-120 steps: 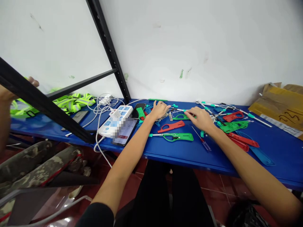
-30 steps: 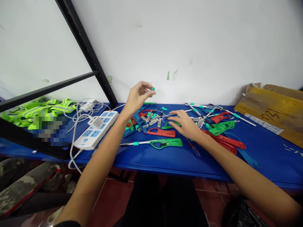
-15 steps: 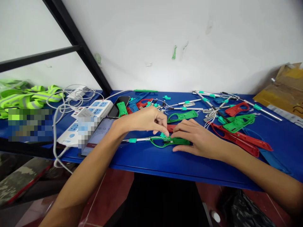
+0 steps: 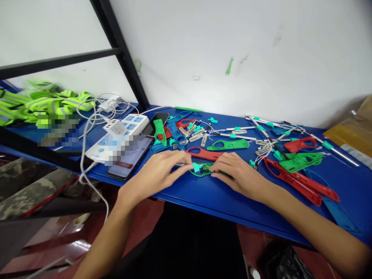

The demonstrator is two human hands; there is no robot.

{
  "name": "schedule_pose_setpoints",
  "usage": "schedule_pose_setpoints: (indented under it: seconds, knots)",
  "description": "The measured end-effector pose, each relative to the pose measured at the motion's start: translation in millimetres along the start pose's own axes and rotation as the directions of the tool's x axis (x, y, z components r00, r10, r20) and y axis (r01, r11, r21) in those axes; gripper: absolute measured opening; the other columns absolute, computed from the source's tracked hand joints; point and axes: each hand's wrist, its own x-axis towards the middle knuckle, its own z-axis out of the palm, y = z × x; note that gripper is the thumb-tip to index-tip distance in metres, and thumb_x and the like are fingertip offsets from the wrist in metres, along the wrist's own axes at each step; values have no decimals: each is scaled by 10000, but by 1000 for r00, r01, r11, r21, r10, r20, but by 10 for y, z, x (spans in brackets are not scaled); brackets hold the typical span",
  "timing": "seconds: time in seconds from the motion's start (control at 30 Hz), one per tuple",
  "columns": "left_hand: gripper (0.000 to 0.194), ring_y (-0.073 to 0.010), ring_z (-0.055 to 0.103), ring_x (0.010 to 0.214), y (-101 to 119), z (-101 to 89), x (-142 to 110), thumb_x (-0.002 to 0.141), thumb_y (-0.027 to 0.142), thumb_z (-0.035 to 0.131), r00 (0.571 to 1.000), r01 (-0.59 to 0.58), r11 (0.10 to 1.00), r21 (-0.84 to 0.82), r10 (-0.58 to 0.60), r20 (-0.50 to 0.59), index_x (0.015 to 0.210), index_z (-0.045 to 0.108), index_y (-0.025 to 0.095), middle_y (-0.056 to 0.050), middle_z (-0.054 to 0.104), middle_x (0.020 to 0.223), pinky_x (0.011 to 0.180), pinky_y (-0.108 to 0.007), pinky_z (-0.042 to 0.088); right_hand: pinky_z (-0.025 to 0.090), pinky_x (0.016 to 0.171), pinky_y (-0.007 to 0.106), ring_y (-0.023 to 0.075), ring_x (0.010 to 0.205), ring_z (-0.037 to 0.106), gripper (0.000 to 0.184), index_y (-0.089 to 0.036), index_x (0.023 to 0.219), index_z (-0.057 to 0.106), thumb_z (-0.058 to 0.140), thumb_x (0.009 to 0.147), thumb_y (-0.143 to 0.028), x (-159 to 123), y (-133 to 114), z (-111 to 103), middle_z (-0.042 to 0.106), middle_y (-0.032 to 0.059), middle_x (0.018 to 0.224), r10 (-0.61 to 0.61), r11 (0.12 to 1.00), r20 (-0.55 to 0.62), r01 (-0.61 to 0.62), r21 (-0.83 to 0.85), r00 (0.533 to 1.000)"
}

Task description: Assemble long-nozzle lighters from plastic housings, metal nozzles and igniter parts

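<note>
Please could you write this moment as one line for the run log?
left hand: fingers at teal clip | right hand: on green-handled steel rod tool | nearby: red plastic handle, smartphone

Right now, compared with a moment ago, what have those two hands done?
The left hand, raised a moment ago with a small teal plastic piece pinched in its fingers, has come down towards the front of the blue table. That piece now sits on the green plastic handle, and the right hand has moved over to it too. The power strip and the phone lie as before.
</note>
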Motion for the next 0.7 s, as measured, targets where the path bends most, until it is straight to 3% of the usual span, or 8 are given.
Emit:
schedule_pose_setpoints:
  seconds: [0.07,0.2,0.4,0.53,0.7]
  knots:
    - [131,-286,715,1317,18,123,-166,1105,379,638,991,-41,996,84,51,-124,1115,756,324,-29,831,1254,1132,-499,561,473,950,413,238,1010,655,199,-233,1150,742,554,1155,-299,2,-29,14,775,64,1080,4,1000,-3,-4,19,1000]
    - [110,-296,678,1293,-21,273,-228,1076,335,689,971,-31,989,146,64,-229,1067,796,310,-49,824,1285,1134,-555,535,482,943,421,247,1005,673,205,-242,1149,765,576,1146,-321,13,-63,67,782,70,1061,6,999,-6,-6,41,1000]
    - [165,-291,651,1296,-139,273,-83,1081,315,685,990,-75,989,126,89,-113,1011,827,271,-48,814,1316,1135,-545,486,495,917,423,251,983,706,190,-239,1146,797,621,1126,-308,40,-58,154,791,74,1023,8,999,-56,-6,49,998]
    - [167,-315,621,1362,-101,213,-81,1081,324,681,999,-37,974,222,44,-26,1006,824,280,-53,787,1387,1177,-605,407,521,918,428,256,989,715,172,-245,1126,802,636,1111,-285,40,-54,179,795,77,1014,12,999,-74,-9,40,997]
    - [161,-326,633,1362,-51,115,-33,1079,338,681,993,-114,929,351,108,38,1004,810,278,-63,772,1409,1190,-622,391,549,908,419,247,974,722,156,-254,1120,798,645,1101,-277,39,-41,197,799,70,1018,20,997,-96,-13,75,995]
